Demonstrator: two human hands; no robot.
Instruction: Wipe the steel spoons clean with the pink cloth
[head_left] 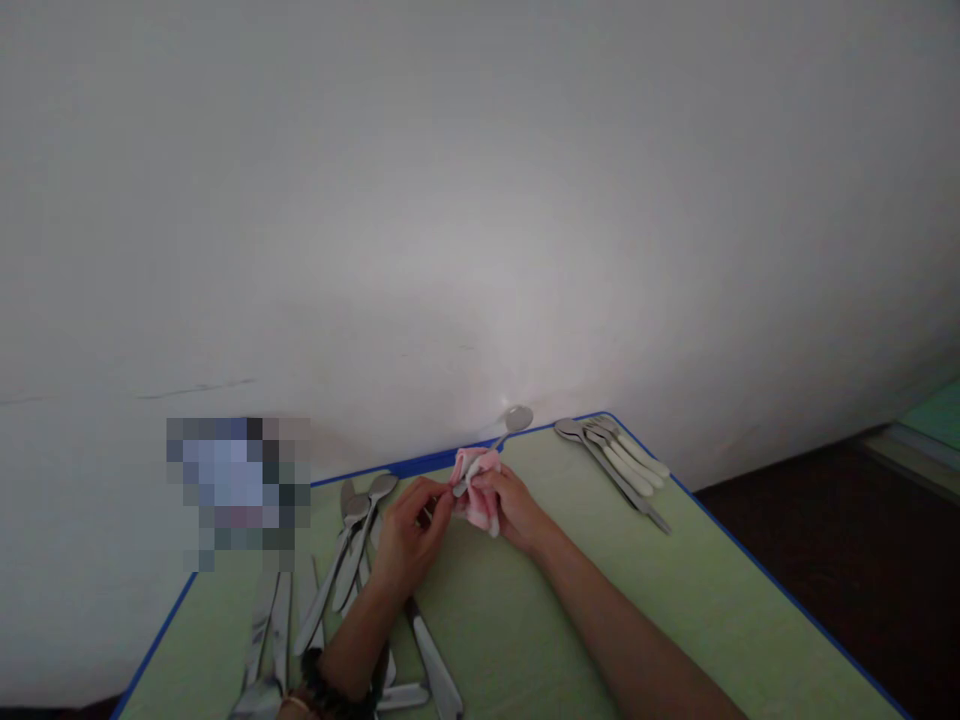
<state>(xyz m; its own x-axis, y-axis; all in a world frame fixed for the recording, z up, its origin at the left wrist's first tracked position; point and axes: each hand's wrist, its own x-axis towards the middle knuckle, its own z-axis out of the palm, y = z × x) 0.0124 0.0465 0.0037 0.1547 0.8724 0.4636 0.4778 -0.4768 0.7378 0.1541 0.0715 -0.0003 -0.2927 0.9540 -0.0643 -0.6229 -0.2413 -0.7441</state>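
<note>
A metal spoon (519, 418) is held up over the far part of the table, bowl pointing away toward the wall. My left hand (411, 525) pinches the end of its handle. Wrapped about the handle is a pink and white cloth (480, 512), which my right hand (516, 505) grips with closed fingers. Below and left of my left hand lie loose spoons (382, 487), knives (435, 660) and other cutlery, partly hidden by my left forearm.
The green table top (525, 620) has a blue edge and stands against a pale wall (480, 250). At the far right corner lie a dark-handled spoon (568, 430) and several white-handled forks (637, 465). A blurred-out object (232, 490) sits at the far left.
</note>
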